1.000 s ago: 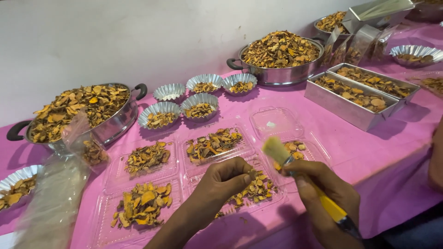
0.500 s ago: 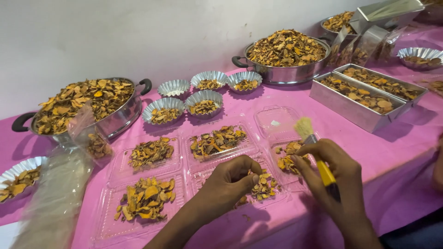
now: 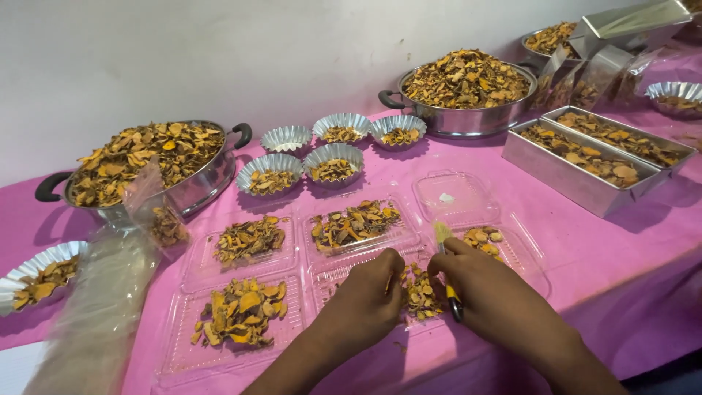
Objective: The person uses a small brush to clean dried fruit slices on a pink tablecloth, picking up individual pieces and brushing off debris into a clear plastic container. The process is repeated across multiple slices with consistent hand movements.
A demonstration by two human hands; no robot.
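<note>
1. Since half a second ago the right hand (image 3: 488, 291) has swung its small brush (image 3: 447, 272) down from an upright pose, so that the pale bristles now point at the near clear tray (image 3: 333, 281) instead of into the air. The left hand (image 3: 368, 294) has stayed on that tray's front part.

2. The work centres on the dried yellow-orange slices (image 3: 420, 291) lying in the near clear tray, between the two hands, close to the front edge of the pink table (image 3: 585, 241).

3. The right hand is clenched round the brush's yellow and black handle, bristles at the tray's far rim. The left hand is curled, fingertips down among the slices; whether it pinches a piece I cannot tell.

4. To do this step well, I judge, steady the light tray with the left hand so it does not slide, and stroke lightly: the slices look brittle and loose and could flick over the shallow rim.

5. Keep strokes short and inward, away from the neighbouring tray with few slices (image 3: 491, 241) just right of the brush.

6. Further out lie three more filled clear trays (image 3: 248, 240), fluted foil cups (image 3: 333, 162), a heaped steel pan (image 3: 153, 164) to the left, another pan (image 3: 468, 88) behind, and rectangular tins (image 3: 592, 157) to the right.
</note>
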